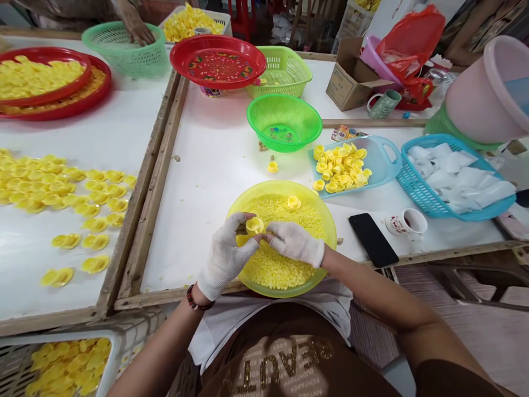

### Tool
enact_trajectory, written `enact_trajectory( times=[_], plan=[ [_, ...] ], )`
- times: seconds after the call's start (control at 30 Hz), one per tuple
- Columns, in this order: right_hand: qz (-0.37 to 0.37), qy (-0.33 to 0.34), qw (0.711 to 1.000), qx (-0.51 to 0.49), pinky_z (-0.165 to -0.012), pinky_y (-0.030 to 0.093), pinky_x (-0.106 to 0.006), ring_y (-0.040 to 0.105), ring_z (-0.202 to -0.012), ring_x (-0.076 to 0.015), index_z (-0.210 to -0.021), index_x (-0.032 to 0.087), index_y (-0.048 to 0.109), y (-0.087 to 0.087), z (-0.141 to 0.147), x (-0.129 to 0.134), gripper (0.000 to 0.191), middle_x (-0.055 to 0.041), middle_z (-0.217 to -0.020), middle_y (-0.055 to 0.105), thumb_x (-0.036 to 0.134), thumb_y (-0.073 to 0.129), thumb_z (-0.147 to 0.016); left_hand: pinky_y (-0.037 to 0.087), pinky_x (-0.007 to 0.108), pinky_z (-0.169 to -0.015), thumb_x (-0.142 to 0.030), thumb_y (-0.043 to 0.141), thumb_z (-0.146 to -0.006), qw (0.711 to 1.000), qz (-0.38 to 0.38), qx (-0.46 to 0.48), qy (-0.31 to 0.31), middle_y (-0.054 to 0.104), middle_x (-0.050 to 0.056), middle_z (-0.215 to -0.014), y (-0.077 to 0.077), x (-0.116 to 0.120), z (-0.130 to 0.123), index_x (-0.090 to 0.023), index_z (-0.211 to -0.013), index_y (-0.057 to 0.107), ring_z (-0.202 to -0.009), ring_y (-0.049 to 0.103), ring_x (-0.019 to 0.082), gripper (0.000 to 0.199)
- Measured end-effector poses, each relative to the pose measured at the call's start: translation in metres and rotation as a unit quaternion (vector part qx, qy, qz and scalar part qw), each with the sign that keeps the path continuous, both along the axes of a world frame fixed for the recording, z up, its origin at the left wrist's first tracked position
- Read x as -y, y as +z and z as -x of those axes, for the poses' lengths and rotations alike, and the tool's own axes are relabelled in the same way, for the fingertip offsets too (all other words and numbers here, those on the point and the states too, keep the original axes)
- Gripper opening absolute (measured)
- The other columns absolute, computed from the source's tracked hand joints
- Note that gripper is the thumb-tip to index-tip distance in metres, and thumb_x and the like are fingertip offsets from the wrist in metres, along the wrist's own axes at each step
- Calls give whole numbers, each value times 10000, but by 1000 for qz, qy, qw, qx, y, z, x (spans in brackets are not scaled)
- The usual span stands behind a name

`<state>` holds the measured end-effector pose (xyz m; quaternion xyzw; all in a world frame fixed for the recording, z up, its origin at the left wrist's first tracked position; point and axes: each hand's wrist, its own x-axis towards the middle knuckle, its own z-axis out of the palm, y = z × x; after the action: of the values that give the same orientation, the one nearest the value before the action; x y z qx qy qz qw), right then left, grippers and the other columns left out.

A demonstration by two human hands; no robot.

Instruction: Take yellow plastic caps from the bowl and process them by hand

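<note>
My left hand [229, 248], in a white glove with bare fingertips, pinches a small yellow cup-shaped plastic piece [255, 225] with its hollow side up. My right hand [294, 242], gloved the same way, has its fingers pinched together at the lower right of that piece; what lies between them is hidden. Both hands are above a yellow bowl [326, 218] filled with small pale yellow pellets. Another cup-shaped piece [293, 203] rests on the pellets. To the right, a light blue scoop-like tray [378, 171] bears a heap of yellow cup pieces [342, 165].
A green bowl [285, 124] and a red tray [219, 60] stand farther back. At right are a black phone [373, 240], a mug [407, 223] and a blue basket [454, 212] of white pieces. Across a wooden rail [152, 182], another person's hand [138, 27] reaches into a green basket [124, 55].
</note>
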<state>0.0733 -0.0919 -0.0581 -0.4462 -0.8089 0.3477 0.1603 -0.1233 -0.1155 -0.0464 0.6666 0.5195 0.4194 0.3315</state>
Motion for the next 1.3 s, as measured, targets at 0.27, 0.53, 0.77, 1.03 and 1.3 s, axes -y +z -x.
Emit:
enact_trajectory(
  times=[0.27,0.53,0.77,1.03,1.3],
  plan=[
    [277,-236,802,-474,-442,226,-223,322,-443,-56,-778,239,412,47,0,-15,451,83,-623,403,632,618,-860,463,280,-623,-239,742,-774,996,12,-80,-26,620,-15,-772,0,-7,-26,-187,-1006,575,-641,565,130,290],
    [212,-255,727,-601,-448,340,-227,415,-463,-68,-782,243,400,43,21,-22,477,84,-615,431,633,670,-826,406,273,-643,-218,743,-766,994,35,-84,-53,578,-38,-738,2,-6,-49,-193,-967,582,-662,525,132,259],
    [247,-247,704,-618,-424,263,-195,366,-434,-43,-790,228,434,45,4,-22,427,94,-603,422,568,684,-858,467,297,-724,-208,730,-811,996,16,-68,-48,637,-10,-828,-4,-4,-42,-182,-1051,585,-731,593,142,281],
    [210,-262,846,-414,-437,243,-230,327,-448,-61,-776,221,482,24,-22,-6,366,78,-609,416,533,633,-893,544,303,-814,-129,648,-872,987,-136,-78,-36,690,56,-1061,-12,-5,-28,-182,-1142,570,-838,661,155,286],
    [-55,-98,992,58,-648,376,-332,558,-684,-181,-762,218,520,1,-34,9,265,-47,-751,638,365,473,-977,552,331,-822,-231,665,-875,980,-128,-139,65,683,66,-1010,4,-14,40,-177,-1091,607,-880,658,179,230]
  ],
)
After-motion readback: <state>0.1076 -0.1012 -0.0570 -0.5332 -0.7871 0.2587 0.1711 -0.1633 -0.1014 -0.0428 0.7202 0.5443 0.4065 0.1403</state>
